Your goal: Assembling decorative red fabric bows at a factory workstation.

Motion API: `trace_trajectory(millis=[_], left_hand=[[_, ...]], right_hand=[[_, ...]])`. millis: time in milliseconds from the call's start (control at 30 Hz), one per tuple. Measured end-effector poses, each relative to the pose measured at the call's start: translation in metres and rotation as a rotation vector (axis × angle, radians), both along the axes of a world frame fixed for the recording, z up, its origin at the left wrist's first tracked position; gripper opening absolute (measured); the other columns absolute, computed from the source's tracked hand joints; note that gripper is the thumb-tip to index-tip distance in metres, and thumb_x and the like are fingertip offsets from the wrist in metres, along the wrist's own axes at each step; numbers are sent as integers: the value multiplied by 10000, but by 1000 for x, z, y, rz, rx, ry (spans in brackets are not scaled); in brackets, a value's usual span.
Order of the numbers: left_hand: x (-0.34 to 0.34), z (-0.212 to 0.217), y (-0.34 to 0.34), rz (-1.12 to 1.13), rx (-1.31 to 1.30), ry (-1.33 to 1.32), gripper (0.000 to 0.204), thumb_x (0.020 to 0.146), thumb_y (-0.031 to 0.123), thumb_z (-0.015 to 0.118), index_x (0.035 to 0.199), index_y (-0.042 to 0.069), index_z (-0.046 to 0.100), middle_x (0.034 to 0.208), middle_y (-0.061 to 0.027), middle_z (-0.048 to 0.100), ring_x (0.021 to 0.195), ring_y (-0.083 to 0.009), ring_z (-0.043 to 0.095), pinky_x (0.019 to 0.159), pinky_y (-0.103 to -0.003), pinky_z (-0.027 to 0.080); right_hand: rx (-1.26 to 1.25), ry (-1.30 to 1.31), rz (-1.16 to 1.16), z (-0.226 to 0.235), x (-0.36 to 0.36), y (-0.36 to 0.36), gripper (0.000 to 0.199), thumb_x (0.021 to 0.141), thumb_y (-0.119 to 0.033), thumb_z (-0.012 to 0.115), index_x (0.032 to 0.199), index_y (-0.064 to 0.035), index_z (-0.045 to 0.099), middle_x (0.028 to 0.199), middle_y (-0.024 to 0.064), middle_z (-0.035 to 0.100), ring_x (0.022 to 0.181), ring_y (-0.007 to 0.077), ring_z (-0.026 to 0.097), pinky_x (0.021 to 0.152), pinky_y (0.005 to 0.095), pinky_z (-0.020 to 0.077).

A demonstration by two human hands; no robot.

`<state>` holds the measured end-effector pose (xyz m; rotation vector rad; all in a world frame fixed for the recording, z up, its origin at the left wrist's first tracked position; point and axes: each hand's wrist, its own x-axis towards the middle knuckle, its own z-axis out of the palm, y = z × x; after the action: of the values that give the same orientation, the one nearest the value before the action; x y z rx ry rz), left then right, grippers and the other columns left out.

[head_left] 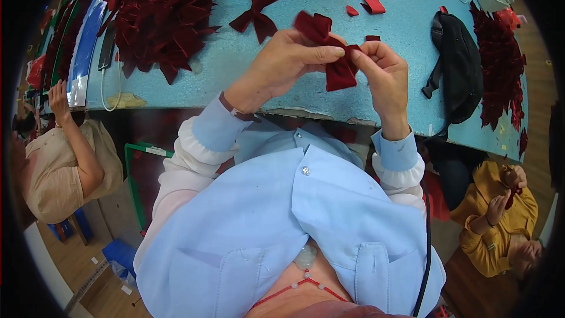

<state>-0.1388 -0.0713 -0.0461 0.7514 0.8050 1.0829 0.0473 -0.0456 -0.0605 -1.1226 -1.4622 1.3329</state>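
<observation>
A dark red velvet bow [340, 73] is held up between my two hands, just above the near edge of the blue table. My left hand [282, 62] pinches it near the middle, thumb on top. From the other side, my right hand [385, 70] grips its centre between thumb and fingertips. The fingers cover part of the bow's knot. Beyond my left hand another dark red bow [259, 12] with pointed tails lies flat on the table [235, 82].
A big heap of dark red bows [162, 26] lies to the left, beside a phone [107, 47] on a white cable. On the right are a black waist bag [459, 68] and more red pieces [497, 65]. Red ribbon scraps [371, 1] lie farther back. Co-workers sit at both sides.
</observation>
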Motion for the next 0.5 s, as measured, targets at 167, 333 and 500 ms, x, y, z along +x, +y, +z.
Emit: trace_trajectory(millis=[167,333,500], left_hand=[[4,14,9,267,88,-27,238,799,89,669,1009,-11,621,947,-65,634,868,-148,609,776,-290,498],[14,64,24,498,344,46,235,817,83,644,1029,-15,617,971,-51,630,877,-111,580,782,-265,472],[8,112,-8,312,210,-127,320,817,100,644,1102,-25,569,1046,-53,606,912,-120,566,815,-274,457]], right_hand=[[-43,300,-161,23,3,7,118,874,-118,589,871,0,579,742,30,601,671,105,577,656,239,486],[111,297,-41,90,-29,-3,114,855,-90,601,890,16,574,806,52,603,751,132,585,694,263,493],[86,382,-101,129,-20,-9,117,841,-47,612,932,26,597,842,34,627,773,83,586,672,209,471]])
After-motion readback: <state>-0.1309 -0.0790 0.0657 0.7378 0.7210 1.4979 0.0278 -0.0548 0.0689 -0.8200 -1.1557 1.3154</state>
